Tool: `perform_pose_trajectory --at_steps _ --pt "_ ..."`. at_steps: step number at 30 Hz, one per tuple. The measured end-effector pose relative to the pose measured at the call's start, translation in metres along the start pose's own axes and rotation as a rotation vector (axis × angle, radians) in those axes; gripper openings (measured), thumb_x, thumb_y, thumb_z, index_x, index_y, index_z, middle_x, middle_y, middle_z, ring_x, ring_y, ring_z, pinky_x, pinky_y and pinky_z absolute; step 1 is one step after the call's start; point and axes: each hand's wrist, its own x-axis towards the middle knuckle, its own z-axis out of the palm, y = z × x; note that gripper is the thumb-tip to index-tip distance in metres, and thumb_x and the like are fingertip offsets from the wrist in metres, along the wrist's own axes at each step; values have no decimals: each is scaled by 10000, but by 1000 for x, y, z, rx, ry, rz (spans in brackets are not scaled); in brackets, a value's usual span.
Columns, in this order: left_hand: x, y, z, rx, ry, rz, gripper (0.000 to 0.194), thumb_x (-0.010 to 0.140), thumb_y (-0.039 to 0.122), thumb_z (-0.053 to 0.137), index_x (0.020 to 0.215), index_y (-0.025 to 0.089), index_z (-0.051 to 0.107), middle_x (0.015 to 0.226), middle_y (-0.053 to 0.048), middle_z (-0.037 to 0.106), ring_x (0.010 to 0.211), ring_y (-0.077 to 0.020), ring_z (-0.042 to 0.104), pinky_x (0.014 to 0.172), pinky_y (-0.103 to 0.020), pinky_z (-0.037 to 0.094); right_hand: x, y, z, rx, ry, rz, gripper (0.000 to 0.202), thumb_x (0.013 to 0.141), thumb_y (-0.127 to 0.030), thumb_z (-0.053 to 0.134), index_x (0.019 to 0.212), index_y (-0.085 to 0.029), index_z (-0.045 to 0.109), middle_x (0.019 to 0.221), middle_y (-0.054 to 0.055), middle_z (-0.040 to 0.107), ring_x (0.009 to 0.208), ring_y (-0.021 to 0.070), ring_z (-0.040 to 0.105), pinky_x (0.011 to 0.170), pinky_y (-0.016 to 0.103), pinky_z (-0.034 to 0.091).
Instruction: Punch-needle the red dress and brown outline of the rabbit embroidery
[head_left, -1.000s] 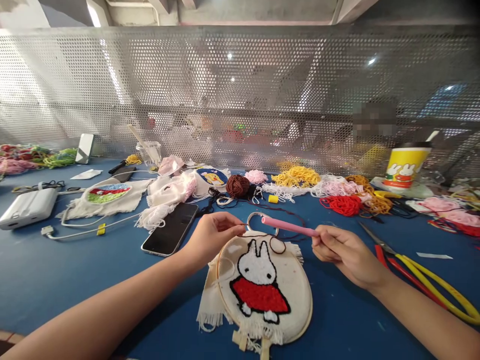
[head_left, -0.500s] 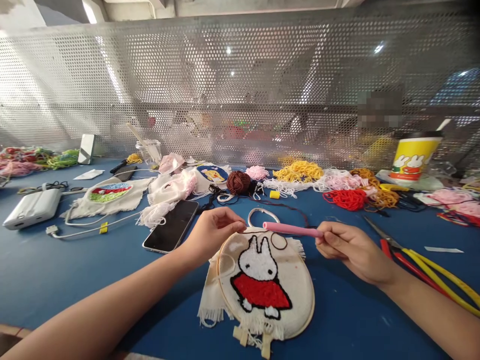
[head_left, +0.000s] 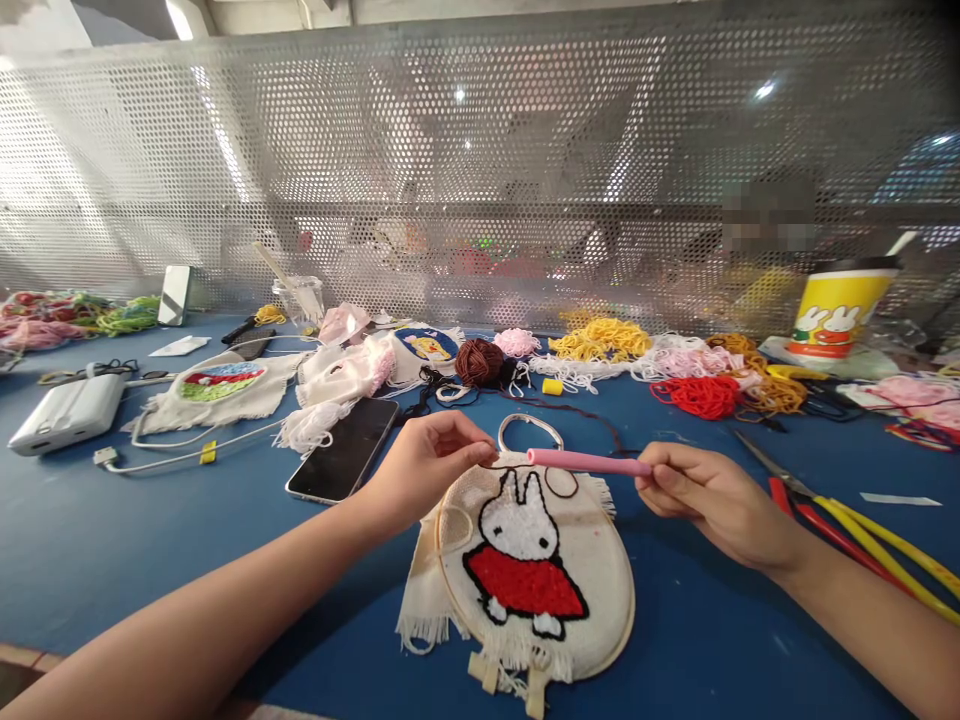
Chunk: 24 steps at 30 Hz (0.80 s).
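My right hand (head_left: 697,505) is closed around one end of a pink punch needle (head_left: 589,461), whose hollow end points left. Its needle tip is hidden in my fingers. Thumb and fingertips of my left hand (head_left: 439,460) pinch a thin dark yarn (head_left: 578,487), which runs to the tool's hollow end and hangs in a small loop. Below both hands, an embroidery hoop (head_left: 632,600) stretches cream cloth with a white rabbit in a red dress (head_left: 517,580), outlined in black. Fringed cloth edges stick out around the hoop, and pale clips sit at its near edge.
A phone (head_left: 345,452) lies beside my left forearm. Scissors (head_left: 795,487) with red and yellow handles lie right of my right hand. Behind are a brown yarn ball (head_left: 478,363), red yarn (head_left: 697,397), a yellow cup (head_left: 840,312) and a power bank (head_left: 67,415). A perforated metal screen (head_left: 480,180) stands beyond.
The view has shifted slightly. My hands keep the same holds, with the pink punch needle and yarn almost unmoved.
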Motion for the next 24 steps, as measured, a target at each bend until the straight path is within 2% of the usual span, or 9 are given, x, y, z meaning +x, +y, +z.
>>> perform_pose_trajectory --at_steps 9,14,18,22,24 --pt "-3 0 3 -12 -71 -10 53 658 158 599 629 145 557 605 21 612 612 -83 587 615 -210 462 4 0 1 -30 -4 20 281 797 -412 419 683 -161 472 498 -59 252 439 58 212 420 225 146" --pt "-3 2 4 -18 -98 -7 104 649 125 603 735 154 552 588 38 598 597 -83 586 606 -209 462 4 3 -2 -65 13 22 289 801 -416 409 704 -154 484 487 -64 243 435 58 213 421 224 156" --pt "-2 3 4 -6 -88 -7 127 638 132 614 755 150 567 595 31 605 609 -92 590 625 -222 459 4 3 -3 -129 30 26 304 806 -421 396 710 -146 481 494 -59 254 442 61 220 425 227 160" --pt "-2 5 4 24 -53 -5 52 664 190 598 681 146 576 582 13 620 579 -97 579 600 -230 446 3 2 -3 -186 43 33 326 800 -441 392 686 -147 477 494 -55 265 444 63 232 428 227 169" --pt "-1 5 4 37 -29 -8 86 685 219 577 643 145 563 567 10 619 561 -97 574 586 -232 438 3 1 -5 -210 62 38 347 787 -460 402 643 -151 466 492 -48 288 441 64 243 426 227 176"
